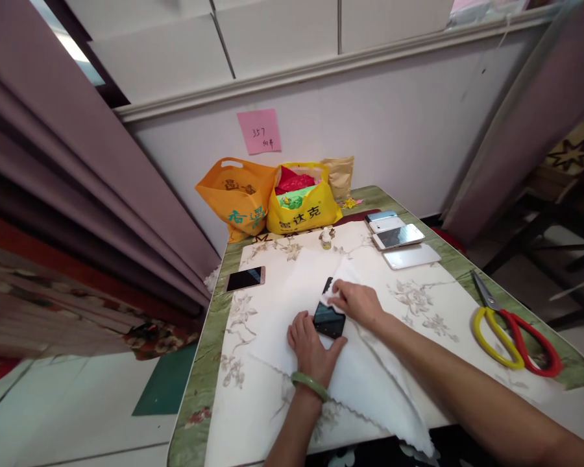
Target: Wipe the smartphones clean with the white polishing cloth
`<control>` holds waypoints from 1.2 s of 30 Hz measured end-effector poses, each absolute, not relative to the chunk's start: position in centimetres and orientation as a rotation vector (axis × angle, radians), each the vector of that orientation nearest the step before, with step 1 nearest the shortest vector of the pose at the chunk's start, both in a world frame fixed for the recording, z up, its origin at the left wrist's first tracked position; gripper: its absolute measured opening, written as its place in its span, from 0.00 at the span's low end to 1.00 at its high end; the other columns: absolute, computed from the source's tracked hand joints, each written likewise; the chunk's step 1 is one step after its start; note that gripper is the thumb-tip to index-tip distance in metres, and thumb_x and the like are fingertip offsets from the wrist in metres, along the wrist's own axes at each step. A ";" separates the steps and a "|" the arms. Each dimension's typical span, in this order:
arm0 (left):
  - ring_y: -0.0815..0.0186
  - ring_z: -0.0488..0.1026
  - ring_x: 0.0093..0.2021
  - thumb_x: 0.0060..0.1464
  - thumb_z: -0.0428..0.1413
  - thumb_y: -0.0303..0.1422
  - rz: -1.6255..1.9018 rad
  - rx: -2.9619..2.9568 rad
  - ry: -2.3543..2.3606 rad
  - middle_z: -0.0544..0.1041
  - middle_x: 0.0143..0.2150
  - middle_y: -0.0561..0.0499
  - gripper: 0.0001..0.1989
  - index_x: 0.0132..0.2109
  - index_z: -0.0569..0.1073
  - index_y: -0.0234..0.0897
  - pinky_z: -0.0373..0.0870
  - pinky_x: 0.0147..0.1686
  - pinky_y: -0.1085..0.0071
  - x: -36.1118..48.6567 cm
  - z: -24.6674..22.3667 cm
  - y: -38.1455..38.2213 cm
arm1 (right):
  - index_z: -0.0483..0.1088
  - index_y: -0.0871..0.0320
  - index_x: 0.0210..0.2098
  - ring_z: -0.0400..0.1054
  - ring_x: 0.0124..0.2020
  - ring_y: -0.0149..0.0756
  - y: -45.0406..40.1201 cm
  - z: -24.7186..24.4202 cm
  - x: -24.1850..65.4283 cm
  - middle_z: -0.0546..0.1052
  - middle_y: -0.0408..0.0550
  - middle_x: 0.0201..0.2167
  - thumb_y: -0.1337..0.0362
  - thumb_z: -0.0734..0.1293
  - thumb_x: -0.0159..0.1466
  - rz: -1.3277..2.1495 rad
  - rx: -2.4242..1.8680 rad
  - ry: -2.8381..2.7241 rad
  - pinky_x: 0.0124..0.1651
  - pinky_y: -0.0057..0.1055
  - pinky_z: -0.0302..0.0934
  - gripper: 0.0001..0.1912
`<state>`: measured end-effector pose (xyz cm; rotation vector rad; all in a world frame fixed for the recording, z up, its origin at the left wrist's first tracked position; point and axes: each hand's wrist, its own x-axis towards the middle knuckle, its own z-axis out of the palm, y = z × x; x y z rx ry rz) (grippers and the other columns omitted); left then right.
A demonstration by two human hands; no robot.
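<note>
A black smartphone (329, 321) lies screen up on a white cloth (365, 373) spread over the middle of the table. My left hand (311, 347), with a green bangle at the wrist, grips the phone's near end between thumb and fingers. Bunched in the closed fingers of my right hand (357, 301) is a part of the white cloth, pressed on the upper part of the screen. The phone's far corner shows just beyond the cloth.
Several phones (399, 237) lie at the back right, and one gold-edged phone (246, 279) at the left. Scissors (509, 334) with yellow and red handles rest at the right edge. An orange bag (238, 198) and a yellow bag (304, 211) stand against the wall.
</note>
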<state>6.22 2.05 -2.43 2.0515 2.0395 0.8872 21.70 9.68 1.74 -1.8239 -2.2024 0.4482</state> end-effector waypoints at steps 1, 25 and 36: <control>0.49 0.62 0.58 0.39 0.63 0.41 0.888 2.045 2.042 0.67 0.54 0.40 0.31 0.49 0.62 0.36 0.53 0.58 0.48 6.2 -2.3 2.0 | 0.69 0.52 0.41 0.71 0.35 0.36 10.6 1.9 21.8 0.78 0.43 0.34 0.51 0.63 0.65 0.392 -1.906 -2.143 0.32 0.28 0.52 0.12; 0.50 0.62 0.58 0.42 0.63 0.44 0.891 2.063 2.036 0.67 0.54 0.40 0.30 0.49 0.62 0.36 0.53 0.58 0.48 6.4 -2.7 2.1 | 0.68 0.54 0.42 0.73 0.36 0.35 9.6 -0.1 19.8 0.79 0.45 0.37 0.50 0.59 0.68 0.386 -1.536 -2.398 0.36 0.27 0.54 0.15; 0.49 0.62 0.57 0.43 0.63 0.43 0.891 2.069 2.030 0.67 0.54 0.41 0.29 0.48 0.61 0.37 0.53 0.57 0.47 6.3 -2.4 2.1 | 0.65 0.57 0.46 0.74 0.39 0.44 13.7 1.3 19.5 0.78 0.54 0.39 0.51 0.53 0.70 0.223 -2.008 -2.220 0.36 0.31 0.57 0.19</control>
